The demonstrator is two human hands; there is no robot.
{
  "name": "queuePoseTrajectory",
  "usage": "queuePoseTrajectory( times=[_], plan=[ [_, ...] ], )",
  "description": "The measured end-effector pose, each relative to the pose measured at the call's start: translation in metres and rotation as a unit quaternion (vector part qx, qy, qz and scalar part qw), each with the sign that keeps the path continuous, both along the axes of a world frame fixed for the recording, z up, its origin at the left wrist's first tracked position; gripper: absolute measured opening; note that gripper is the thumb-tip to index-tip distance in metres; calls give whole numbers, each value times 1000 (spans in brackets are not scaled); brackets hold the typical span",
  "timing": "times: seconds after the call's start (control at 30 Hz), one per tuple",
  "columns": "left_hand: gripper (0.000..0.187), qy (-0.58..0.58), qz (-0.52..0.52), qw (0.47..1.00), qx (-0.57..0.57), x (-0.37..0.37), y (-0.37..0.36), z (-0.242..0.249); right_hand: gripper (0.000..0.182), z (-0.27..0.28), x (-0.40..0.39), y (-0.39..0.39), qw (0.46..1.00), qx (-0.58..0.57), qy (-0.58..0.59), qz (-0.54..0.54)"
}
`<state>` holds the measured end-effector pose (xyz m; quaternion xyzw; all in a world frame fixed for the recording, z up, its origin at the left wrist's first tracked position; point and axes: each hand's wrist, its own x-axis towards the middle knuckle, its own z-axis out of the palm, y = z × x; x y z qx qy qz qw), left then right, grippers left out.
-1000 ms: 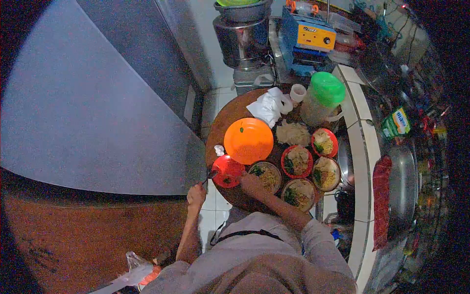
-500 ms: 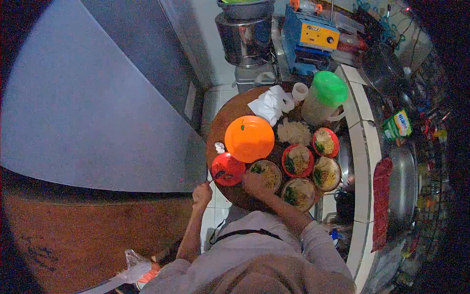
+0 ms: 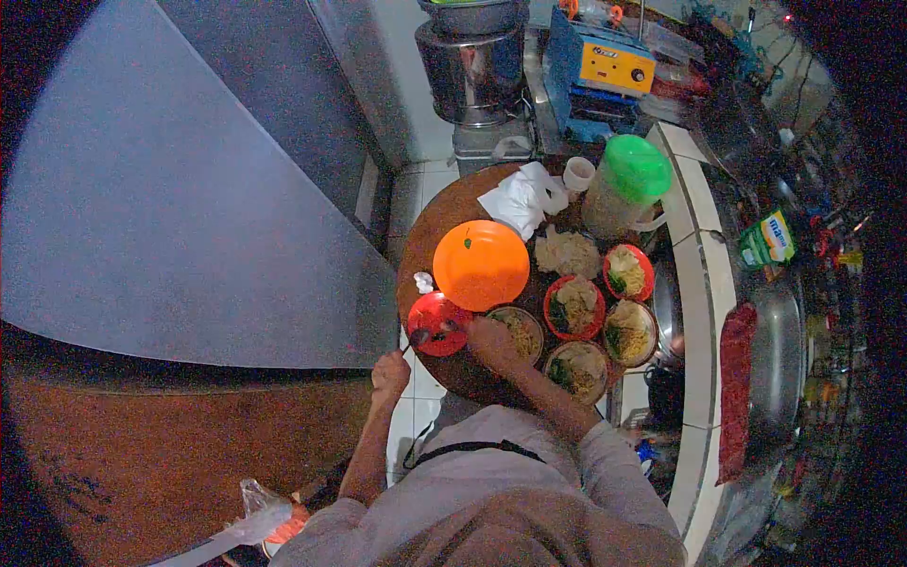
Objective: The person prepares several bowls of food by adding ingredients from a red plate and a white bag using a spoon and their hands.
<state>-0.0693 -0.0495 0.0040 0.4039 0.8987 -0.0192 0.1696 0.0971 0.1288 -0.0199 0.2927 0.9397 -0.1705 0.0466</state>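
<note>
My left hand (image 3: pixel 388 375) is closed around the handle of a spoon (image 3: pixel 419 337), whose end reaches into a red bowl (image 3: pixel 440 304) at the table's left edge. My right hand (image 3: pixel 492 342) is closed too, between the red bowl and a bowl of noodles with greens (image 3: pixel 524 331), partly covering the latter. A small utensil, seemingly a spoon (image 3: pixel 450 325), sticks out from its fingers over the red bowl. Just behind lies an orange plate (image 3: pixel 482 266) with a bit of green leaf on it.
Several filled noodle bowls (image 3: pixel 576 373) crowd the table's right side beside a pale heap (image 3: pixel 567 253). Farther back are white tissue (image 3: pixel 521 200), a white cup (image 3: pixel 578 174) and a green-lidded pitcher (image 3: pixel 636 168). A tiled ledge (image 3: pixel 697 312) borders the right; a blue machine (image 3: pixel 593 80) stands behind.
My right hand has shifted left from the noodle bowl towards the red bowl, and its utensil now shows over that bowl. My left hand has stayed nearly still with the spoon.
</note>
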Motion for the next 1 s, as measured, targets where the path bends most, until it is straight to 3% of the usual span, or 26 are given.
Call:
queuePoseTrajectory(
  times=[0.13,0.2,0.33,0.4,0.5,0.57,0.63,0.7,0.77,0.93,1.0],
  plan=[
    [21,-5,8,1000,-7,2,6,10,28,2,-9,-4,1000,0,-6,-23],
    [20,-21,17,1000,-1,4,12,17,27,-14,-16,-6,992,-89,-34,-86],
    [21,-56,16,998,-18,3,16,11,27,-25,-7,-19,996,-37,-61,-49],
    [21,-55,12,998,-16,5,13,7,27,-36,-2,-25,998,-24,6,-57],
    [21,-38,-22,998,37,5,9,2,23,-59,0,-27,999,-47,-17,6],
    [22,-58,-55,997,5,-3,9,-15,21,-46,-4,-31,996,-79,-12,-33],
    [22,-58,-51,997,-10,-1,12,-16,19,-46,-4,-34,991,-112,-6,-71],
    [22,-58,-47,997,-24,1,13,-16,19,-52,0,-34,995,-98,23,-9],
    [22,-47,-19,998,25,3,11,-15,19,-75,1,-32,993,-112,29,-13],
    [22,-53,-11,999,1,9,15,14,19,-79,5,-26,985,-135,103,6],
    [22,-49,1,999,-3,14,17,29,19,-77,6,-30,976,-153,144,-50]
  ],
)
